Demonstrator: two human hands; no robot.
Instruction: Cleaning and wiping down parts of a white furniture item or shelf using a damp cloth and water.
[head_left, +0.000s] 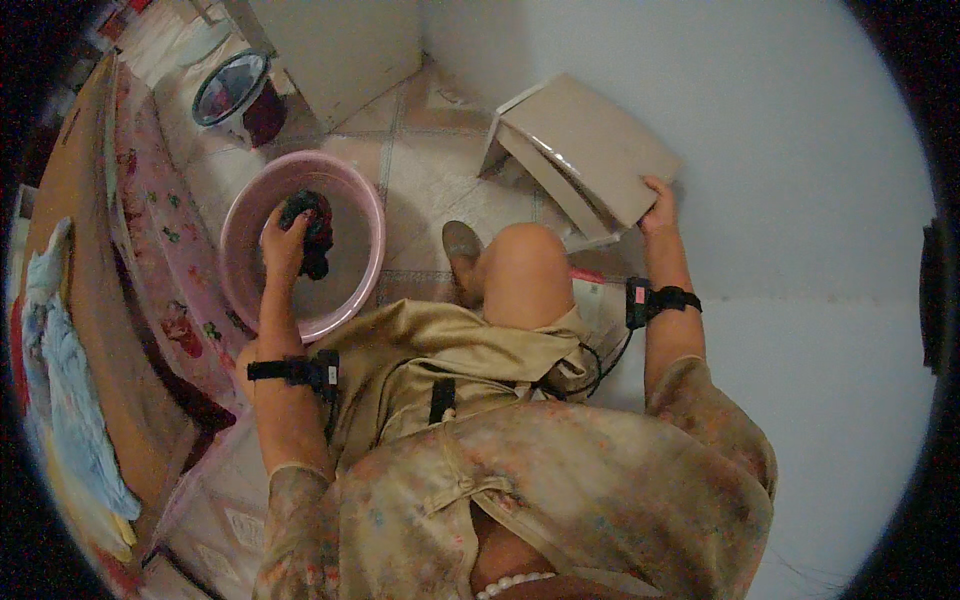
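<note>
My left hand (286, 238) grips a crumpled dark cloth (319, 244) inside a round pink plastic basin (377, 232), which stands on the tiled floor to the left of my knee. Part of the cloth hangs below my fingers. Over on the right, my right hand (657, 206) holds the near right corner of a beige box-like piece (592, 142), possibly cardboard. It is tilted beside the wall, and its near side shows a long gap with a shiny edge. The fingers under the piece are partly hidden.
Left of the basin hangs pink patterned fabric (169, 217) along a bed or similar furniture, with light blue cloth (75, 382) on top. Behind the basin stands a rimmed bin or basket (232, 88). A pale wall (795, 187) runs along my right. A beige panel (345, 52) stands at the back.
</note>
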